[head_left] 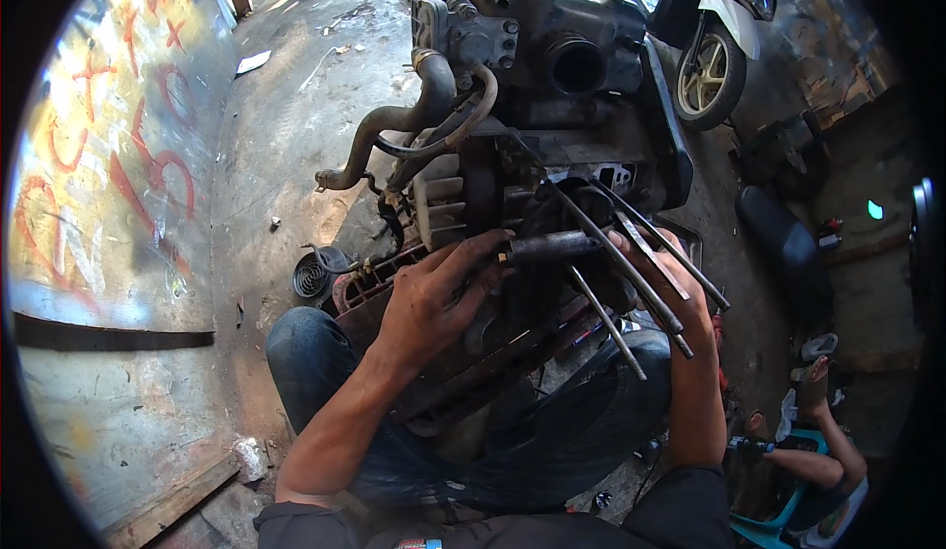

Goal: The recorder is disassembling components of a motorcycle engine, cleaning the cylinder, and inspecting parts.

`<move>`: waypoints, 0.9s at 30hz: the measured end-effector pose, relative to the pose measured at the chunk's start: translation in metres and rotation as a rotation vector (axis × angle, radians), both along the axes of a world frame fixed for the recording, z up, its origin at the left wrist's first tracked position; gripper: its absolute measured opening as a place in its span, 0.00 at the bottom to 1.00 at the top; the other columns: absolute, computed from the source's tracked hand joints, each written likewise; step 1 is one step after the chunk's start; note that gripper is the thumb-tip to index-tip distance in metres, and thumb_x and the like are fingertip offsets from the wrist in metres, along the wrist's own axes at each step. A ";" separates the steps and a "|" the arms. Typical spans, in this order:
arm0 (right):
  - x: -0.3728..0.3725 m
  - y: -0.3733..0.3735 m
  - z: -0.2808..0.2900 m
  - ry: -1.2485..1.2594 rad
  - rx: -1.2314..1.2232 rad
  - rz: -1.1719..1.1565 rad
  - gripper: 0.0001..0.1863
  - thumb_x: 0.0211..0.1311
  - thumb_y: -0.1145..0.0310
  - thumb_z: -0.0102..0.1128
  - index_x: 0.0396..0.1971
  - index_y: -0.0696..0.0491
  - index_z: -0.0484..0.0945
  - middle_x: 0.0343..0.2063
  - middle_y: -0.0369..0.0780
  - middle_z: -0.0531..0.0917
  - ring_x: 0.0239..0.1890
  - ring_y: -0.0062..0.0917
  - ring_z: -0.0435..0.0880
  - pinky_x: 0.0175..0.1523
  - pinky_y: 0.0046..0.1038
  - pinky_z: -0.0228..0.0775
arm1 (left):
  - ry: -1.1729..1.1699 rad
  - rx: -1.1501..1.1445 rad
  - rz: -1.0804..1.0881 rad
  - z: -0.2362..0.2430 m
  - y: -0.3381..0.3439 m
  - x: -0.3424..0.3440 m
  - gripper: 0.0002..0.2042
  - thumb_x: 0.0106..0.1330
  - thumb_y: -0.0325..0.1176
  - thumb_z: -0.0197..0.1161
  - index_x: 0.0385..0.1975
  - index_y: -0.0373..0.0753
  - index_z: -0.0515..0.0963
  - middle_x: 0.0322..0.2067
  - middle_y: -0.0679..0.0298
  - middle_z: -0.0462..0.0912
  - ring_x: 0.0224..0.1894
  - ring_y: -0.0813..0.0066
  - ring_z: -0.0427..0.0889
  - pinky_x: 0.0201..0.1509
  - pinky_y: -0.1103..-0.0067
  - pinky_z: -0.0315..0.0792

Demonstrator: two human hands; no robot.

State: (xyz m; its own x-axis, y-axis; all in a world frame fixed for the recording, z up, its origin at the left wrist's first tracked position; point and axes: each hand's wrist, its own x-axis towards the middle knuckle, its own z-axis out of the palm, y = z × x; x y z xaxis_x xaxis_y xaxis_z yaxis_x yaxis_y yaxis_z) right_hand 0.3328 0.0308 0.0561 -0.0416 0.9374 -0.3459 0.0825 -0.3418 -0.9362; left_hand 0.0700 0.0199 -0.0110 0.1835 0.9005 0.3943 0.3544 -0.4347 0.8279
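Observation:
My left hand [443, 288] has its fingers closed on a dark metal cylinder [550, 247], held crosswise over an opened engine [483, 204]. My right hand [670, 278] is curled at the cylinder's right end, behind long steel studs [641, 283] that slope toward me; what exactly its fingers grip is partly hidden. Another stud [606, 317] points down between my hands. The engine's cooling fins [439, 199] sit beside my left fingers. A bent rubber hose [370, 140] hangs above them, and a tank-like black housing [572, 27] with a round opening forms the engine's far end.
A painted metal wall [118, 204] stands at left. A round grille-like part [315, 273] lies left of the engine. A white scooter [709, 56] is parked at upper right; a black seat [788, 253] lies below it. Another person's arm [838, 450] and a teal chair [769, 519] are at lower right.

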 end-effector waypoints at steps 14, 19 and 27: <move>0.001 -0.001 -0.005 -0.004 0.032 -0.005 0.21 0.57 0.57 0.77 0.34 0.61 0.84 0.24 0.35 0.84 0.25 0.12 0.80 0.31 0.15 0.72 | -0.005 -0.032 -0.006 0.004 -0.002 -0.001 0.18 0.61 0.27 0.72 0.52 0.43 0.81 0.36 0.60 0.88 0.37 0.71 0.89 0.39 0.76 0.81; 0.002 0.002 -0.003 -0.014 0.017 0.005 0.21 0.57 0.56 0.77 0.34 0.62 0.84 0.25 0.35 0.84 0.25 0.13 0.80 0.32 0.15 0.72 | -0.055 -0.016 -0.029 0.010 -0.001 -0.001 0.21 0.63 0.33 0.72 0.55 0.41 0.74 0.35 0.56 0.87 0.35 0.65 0.89 0.36 0.73 0.80; 0.001 0.001 -0.001 -0.046 0.001 0.001 0.23 0.55 0.55 0.78 0.35 0.61 0.84 0.26 0.35 0.85 0.27 0.14 0.81 0.34 0.16 0.72 | -0.032 -0.070 -0.004 0.011 -0.005 -0.008 0.20 0.63 0.35 0.72 0.52 0.41 0.74 0.26 0.63 0.83 0.24 0.73 0.81 0.30 0.77 0.74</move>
